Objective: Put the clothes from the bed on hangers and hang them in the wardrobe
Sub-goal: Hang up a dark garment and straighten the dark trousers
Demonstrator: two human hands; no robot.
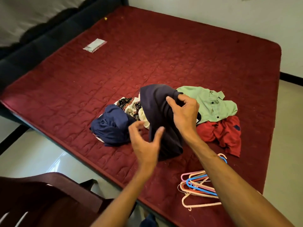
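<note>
On the maroon quilted bed [164, 54], near its front edge: dark navy garment [157, 112], plain and crumpled, raised over the clothes heap [213, 108]. Pinched at its top fold in the right hand [185, 112] grip. Left hand [144, 141] grip spread just beside the cloth.

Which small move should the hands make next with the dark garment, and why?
Probably the left hand should take hold of the dark navy cloth garment and help spread it. The right hand alone pinches it, bunched up, and the pastel plastic hangers lie untouched on the red quilted mattress.
</note>
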